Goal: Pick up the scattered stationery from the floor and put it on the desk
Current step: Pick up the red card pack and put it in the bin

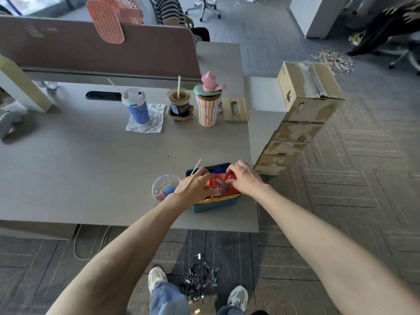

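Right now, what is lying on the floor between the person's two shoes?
A loose heap of small binder clips lies on the carpet between the left shoe and the right shoe, as the head view shows.

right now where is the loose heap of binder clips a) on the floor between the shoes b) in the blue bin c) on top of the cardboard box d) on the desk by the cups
a: the binder clips lie heaped on the carpet between the left shoe and the right shoe, below the desk edge.

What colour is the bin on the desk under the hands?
The bin is dark teal-blue, clearest on its front wall in the head view.
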A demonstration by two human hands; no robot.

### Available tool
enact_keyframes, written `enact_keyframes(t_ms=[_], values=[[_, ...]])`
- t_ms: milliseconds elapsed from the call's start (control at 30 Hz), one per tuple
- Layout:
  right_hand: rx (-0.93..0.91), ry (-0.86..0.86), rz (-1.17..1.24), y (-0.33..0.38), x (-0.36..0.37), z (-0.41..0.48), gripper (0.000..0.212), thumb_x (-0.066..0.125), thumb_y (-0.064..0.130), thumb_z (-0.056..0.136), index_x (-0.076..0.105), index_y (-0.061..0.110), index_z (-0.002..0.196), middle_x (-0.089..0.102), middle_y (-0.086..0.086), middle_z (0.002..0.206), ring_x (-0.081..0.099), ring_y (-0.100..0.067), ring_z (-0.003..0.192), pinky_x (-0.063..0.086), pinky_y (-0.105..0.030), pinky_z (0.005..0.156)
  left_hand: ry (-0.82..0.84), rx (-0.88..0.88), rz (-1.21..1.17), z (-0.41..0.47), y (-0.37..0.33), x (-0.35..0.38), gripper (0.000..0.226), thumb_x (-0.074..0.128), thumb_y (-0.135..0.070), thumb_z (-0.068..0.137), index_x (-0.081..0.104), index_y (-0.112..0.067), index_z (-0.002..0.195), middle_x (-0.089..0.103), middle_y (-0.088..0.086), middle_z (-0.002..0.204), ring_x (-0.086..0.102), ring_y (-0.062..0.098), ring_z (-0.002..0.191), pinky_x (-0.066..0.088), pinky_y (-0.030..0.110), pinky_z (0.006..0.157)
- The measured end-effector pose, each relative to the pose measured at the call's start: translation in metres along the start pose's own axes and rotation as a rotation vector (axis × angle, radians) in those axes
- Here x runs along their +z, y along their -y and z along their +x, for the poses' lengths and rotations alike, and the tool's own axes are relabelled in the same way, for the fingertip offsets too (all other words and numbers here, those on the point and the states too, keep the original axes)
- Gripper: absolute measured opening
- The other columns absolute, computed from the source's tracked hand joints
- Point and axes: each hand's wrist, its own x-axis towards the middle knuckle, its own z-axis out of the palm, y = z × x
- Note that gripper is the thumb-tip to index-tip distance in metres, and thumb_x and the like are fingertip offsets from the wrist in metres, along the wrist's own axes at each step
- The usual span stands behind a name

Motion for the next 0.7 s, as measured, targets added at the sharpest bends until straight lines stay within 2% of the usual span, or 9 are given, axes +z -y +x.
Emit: enact_keyframes(t_ms=[100,167,267,367,467,567,633,700], values=[[-0.048,-0.050,-0.020,0.002,-0.006,-0.004,0.036,0.063,0.030,0.092,0.057,0.018,0.125,0.051,-0.008,0.125,0.044,-0.023,0.118,0.046,-0.041,0.093,-0.105,-0.083,-0.174,-0.004,0.002,-0.003,0.037,0.055,-0.028,0.094,0.055,-0.009,0.125,0.052,0.009,0.119,0.061,0.028,0.091,0.052,0.034,0.072],[-0.080,-0.085,-0.029,0.004,-0.011,-0.006,0.037,0.062,0.030,0.092,0.057,0.017,0.126,0.052,-0.008,0.127,0.044,-0.023,0.118,0.046,-0.041,0.094,-0.147,-0.171,-0.254,-0.006,0.005,-0.010,0.030,0.053,-0.019,0.092,0.052,-0.006,0.118,0.051,0.010,0.112,0.057,0.027,0.090,0.045,0.029,0.070],[-0.092,-0.129,0.001,0.009,-0.015,-0.008,0.036,0.060,0.029,0.093,0.057,0.016,0.126,0.053,-0.008,0.128,0.046,-0.022,0.119,0.046,-0.040,0.094,-0.077,-0.291,-0.329,-0.007,0.010,-0.021,0.034,0.047,-0.017,0.084,0.043,-0.006,0.117,0.044,0.009,0.114,0.043,0.023,0.102,0.036,0.029,0.082],[-0.094,-0.177,0.042,0.010,-0.015,-0.008,0.031,0.056,0.028,0.094,0.058,0.017,0.123,0.055,-0.007,0.127,0.048,-0.021,0.118,0.048,-0.040,0.092,-0.070,-0.312,-0.307,-0.002,0.014,-0.028,0.039,0.047,-0.003,0.085,0.041,-0.005,0.123,0.043,0.013,0.119,0.042,0.026,0.109,0.038,0.030,0.088],[-0.116,-0.157,0.030,0.011,-0.012,-0.008,0.032,0.056,0.029,0.095,0.058,0.016,0.124,0.056,-0.006,0.127,0.049,-0.021,0.117,0.047,-0.037,0.090,-0.049,-0.328,-0.340,0.006,0.017,-0.032,0.034,0.056,-0.017,0.091,0.041,-0.008,0.119,0.054,0.013,0.116,0.053,0.025,0.097,0.047,0.035,0.080],[-0.124,-0.151,0.013,0.011,-0.009,-0.010,0.034,0.056,0.030,0.095,0.058,0.016,0.125,0.056,-0.006,0.127,0.049,-0.021,0.117,0.044,-0.035,0.090,-0.016,-0.299,-0.190,0.014,0.018,-0.030,0.033,0.061,-0.035,0.089,0.046,-0.012,0.108,0.062,0.010,0.107,0.060,0.026,0.086,0.053,0.039,0.070],[-0.118,-0.162,0.042,0.010,-0.007,-0.013,0.032,0.055,0.030,0.095,0.059,0.015,0.123,0.057,-0.007,0.126,0.050,-0.022,0.117,0.044,-0.036,0.091,-0.051,-0.259,-0.117,0.020,0.014,-0.026,0.034,0.066,-0.033,0.086,0.051,-0.009,0.105,0.058,0.010,0.105,0.058,0.026,0.086,0.050,0.036,0.069],[-0.118,-0.166,0.063,0.007,-0.007,-0.016,0.030,0.055,0.029,0.096,0.059,0.014,0.121,0.058,-0.007,0.125,0.051,-0.022,0.116,0.046,-0.037,0.092,-0.092,-0.230,-0.113,0.026,0.013,-0.023,0.029,0.067,-0.024,0.086,0.057,-0.006,0.107,0.055,0.012,0.108,0.056,0.028,0.094,0.049,0.035,0.075]])
